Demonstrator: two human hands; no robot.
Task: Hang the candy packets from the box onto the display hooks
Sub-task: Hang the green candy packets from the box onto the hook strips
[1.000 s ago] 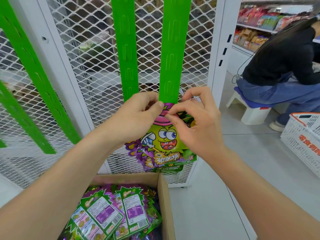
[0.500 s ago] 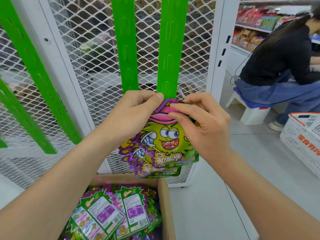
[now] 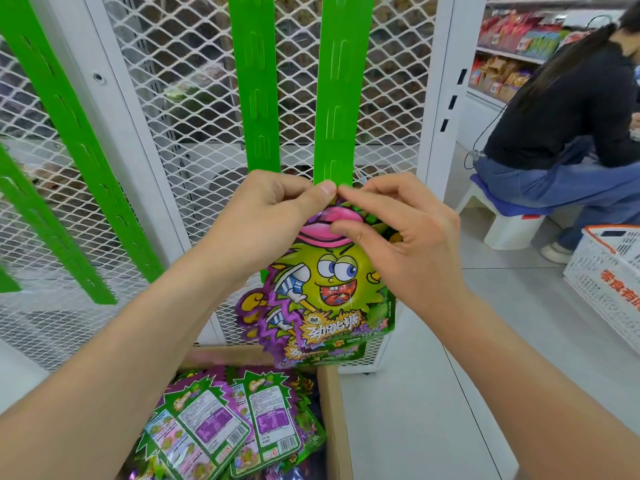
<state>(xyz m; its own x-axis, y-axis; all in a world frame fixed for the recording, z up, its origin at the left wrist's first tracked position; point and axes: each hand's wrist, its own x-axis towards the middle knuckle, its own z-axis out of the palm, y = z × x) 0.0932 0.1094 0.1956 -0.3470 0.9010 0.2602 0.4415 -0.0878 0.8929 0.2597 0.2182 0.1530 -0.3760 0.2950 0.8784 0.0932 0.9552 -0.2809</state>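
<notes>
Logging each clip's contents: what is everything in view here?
candy packets at strip: two, green-purple, stacked below right centre strip
boxed candy packets: several, green-purple, bottom centre
cardboard box: one, brown, bottom centre
clip strips: two centre, more left, green, on mesh
mesh panels: two, white, behind strips
basket: one, white, right edge
stool: one, white, right
seated person: one, black top, on stool
snack shelves: mixed colours, top right
left hand: one, pinches strip end
right hand: one, pinches front packet's top

Green strips (image 3: 334, 98), purple-green packet (image 3: 322, 289).
</notes>
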